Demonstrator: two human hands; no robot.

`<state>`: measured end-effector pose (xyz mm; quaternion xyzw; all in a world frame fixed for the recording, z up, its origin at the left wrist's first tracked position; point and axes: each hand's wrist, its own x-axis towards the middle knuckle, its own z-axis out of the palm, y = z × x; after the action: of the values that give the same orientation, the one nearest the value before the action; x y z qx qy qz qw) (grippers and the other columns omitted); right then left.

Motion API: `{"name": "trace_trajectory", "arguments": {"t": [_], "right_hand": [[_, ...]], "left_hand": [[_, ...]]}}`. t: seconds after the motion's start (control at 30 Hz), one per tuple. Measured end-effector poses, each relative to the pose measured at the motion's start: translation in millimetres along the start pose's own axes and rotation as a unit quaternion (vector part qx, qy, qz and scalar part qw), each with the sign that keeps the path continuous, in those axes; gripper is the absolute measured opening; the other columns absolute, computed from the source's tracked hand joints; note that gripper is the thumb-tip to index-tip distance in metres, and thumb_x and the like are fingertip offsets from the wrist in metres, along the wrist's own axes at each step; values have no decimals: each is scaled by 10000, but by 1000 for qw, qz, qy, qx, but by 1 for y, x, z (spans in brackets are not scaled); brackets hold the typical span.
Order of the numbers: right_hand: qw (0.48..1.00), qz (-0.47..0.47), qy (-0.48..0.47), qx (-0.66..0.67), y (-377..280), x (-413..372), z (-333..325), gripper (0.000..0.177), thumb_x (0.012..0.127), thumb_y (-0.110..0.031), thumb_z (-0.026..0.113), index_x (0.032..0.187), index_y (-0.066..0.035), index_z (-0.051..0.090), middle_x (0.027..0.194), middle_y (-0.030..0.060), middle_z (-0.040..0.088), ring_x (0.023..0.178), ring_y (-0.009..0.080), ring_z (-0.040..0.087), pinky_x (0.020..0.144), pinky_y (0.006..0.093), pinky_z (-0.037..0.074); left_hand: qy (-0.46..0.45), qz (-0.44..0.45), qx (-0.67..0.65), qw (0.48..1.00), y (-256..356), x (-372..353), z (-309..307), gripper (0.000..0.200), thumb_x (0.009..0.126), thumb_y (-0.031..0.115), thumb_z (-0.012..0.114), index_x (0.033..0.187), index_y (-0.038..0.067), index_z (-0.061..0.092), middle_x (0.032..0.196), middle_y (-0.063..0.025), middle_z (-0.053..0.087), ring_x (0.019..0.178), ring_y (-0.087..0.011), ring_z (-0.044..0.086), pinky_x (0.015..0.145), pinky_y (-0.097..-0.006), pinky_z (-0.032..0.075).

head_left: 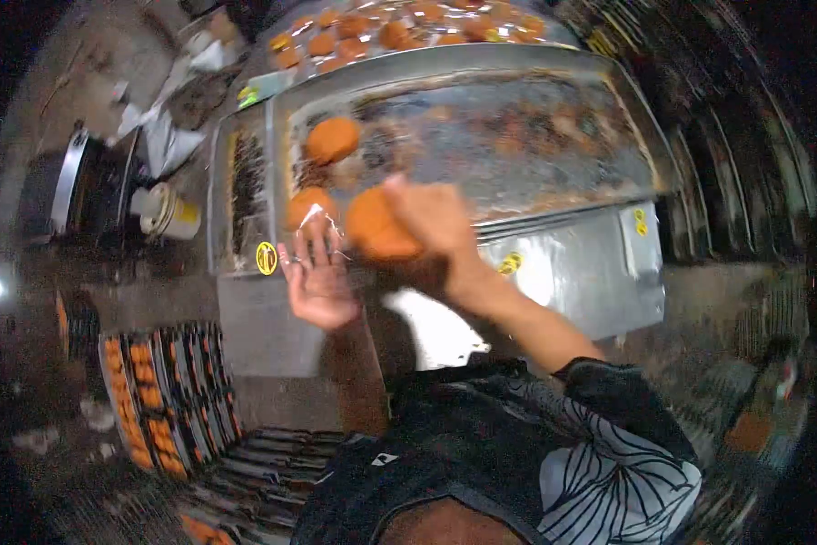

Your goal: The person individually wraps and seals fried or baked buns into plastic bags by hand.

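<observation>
My right hand (437,222) is closed on a round orange-brown bun (376,225), held over the front edge of the metal worktable. Motion smears the fingers and the bun a little. To its left, my left hand (319,289) is palm up with the fingers spread. At those fingertips is another round bun (310,207), with shiny clear plastic over its near side. A third round bun (333,140) lies farther back on the stained metal tabletop (481,154).
Behind the table lies a heap of plastic-wrapped buns (395,36). Stacked trays of orange buns (145,400) stand at the lower left. A white bucket (177,213) is left of the table, and dark racks (717,145) line the right.
</observation>
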<state>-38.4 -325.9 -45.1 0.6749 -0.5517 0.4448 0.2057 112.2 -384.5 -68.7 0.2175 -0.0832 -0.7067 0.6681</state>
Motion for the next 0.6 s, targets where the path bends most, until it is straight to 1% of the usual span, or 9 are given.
{"name": "trace_trajectory", "arguments": {"t": [0.1,0.13,0.2,0.27,0.4,0.47,0.5,0.53,0.6], "right_hand": [[991,122,32,40,-39,-7,-16,551,654,-170,563,1152,20,428,821,96,573,616,222,496,586,309,414],[982,182,-38,24,-48,-19,-25,572,654,-180,566,1166,26,414,787,88,564,577,216,473,567,302,414],[966,250,-60,30,-53,-45,-41,635,639,-199,582,1188,47,380,684,63,517,556,183,466,517,282,415],[949,312,28,-28,-54,-32,-41,656,622,-166,610,1201,31,370,670,83,501,595,203,496,557,288,437],[947,292,107,87,-37,-49,-52,635,651,-153,629,1213,-6,371,715,109,526,665,195,535,585,296,455],[903,381,141,141,-28,-84,-73,569,683,-172,638,1190,-35,417,806,146,559,723,174,553,599,294,457],[887,428,33,168,-9,-90,-85,512,685,-178,637,1138,-23,455,902,172,557,822,158,554,610,286,471],[859,469,-72,192,20,-89,-96,457,687,-184,635,1086,-12,494,999,198,556,921,143,556,621,277,484],[845,499,-75,176,78,-60,-121,388,717,-191,606,1044,0,525,971,188,569,899,165,564,659,299,480]], "left_hand": [[-196,168,232,938,-42,-9,-34,578,812,289,392,1247,-62,244,1246,-224,334,1144,-336,355,945,-430,309],[-201,148,233,940,-42,-25,-22,578,812,289,392,1247,-62,244,1246,-224,334,1144,-336,355,945,-430,309],[-150,-120,96,977,-38,-61,17,533,846,302,351,1275,22,204,1238,-208,340,1086,-358,401,907,-468,345],[-246,-124,162,948,-60,-64,-11,549,835,386,375,1240,25,296,1213,-205,367,1074,-362,407,911,-458,347],[-75,-217,84,970,-84,-84,-1,575,793,430,469,1203,40,368,1185,-198,397,1072,-333,419,922,-438,341],[-436,-276,-68,854,-102,-79,-38,617,741,401,578,1190,26,382,1167,-176,423,1035,-270,454,862,-379,393],[-444,43,186,875,-136,-96,-75,568,711,303,645,1146,8,428,1125,-151,467,964,-207,503,791,-339,443],[-358,-301,361,807,-116,-96,-54,478,721,222,648,1103,-5,472,1008,-103,549,861,-154,544,729,-286,463],[-205,-423,343,813,-138,-135,-58,291,724,142,647,959,0,552,765,-31,608,698,-107,555,620,-228,440]]}}
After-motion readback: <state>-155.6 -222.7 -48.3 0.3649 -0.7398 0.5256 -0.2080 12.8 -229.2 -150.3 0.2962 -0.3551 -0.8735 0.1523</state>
